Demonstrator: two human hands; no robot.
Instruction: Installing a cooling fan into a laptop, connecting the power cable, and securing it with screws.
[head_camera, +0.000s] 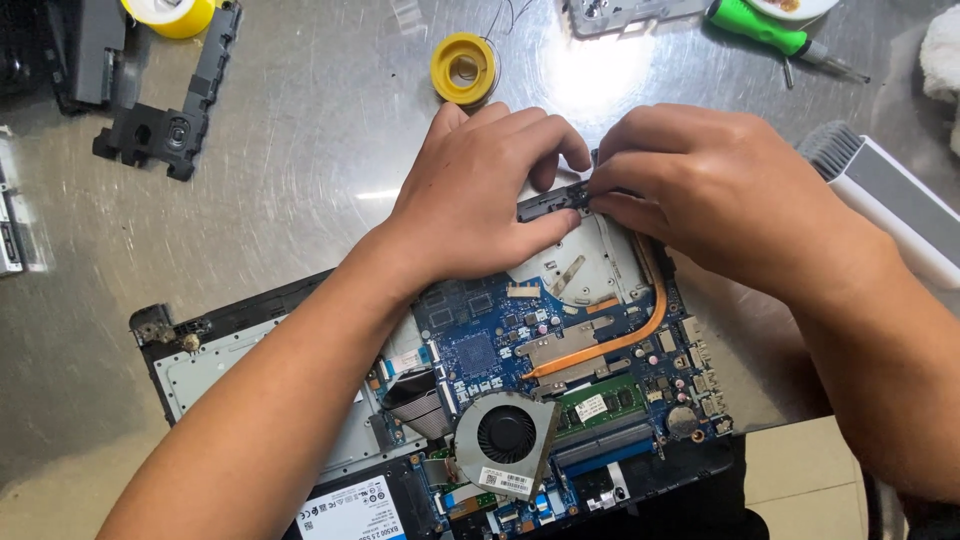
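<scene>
An opened laptop base (250, 345) lies on a shiny metal table, its blue circuit board (480, 350), copper heat pipe (640, 330), round fan (505, 435) and green memory stick (600, 400) exposed. My left hand (470, 195) rests on the far end of the board, fingers curled on a small black plastic part (550, 198). From the other side, my right hand (710, 190) pinches the same black part with its fingertips. The hands hide most of that part.
A yellow solder spool (463, 68) lies just beyond my hands. A green-handled screwdriver (765, 30) is at the top right, a black plastic frame (170, 110) and yellow tape roll (175, 15) at top left, a white and grey device (890, 195) at right.
</scene>
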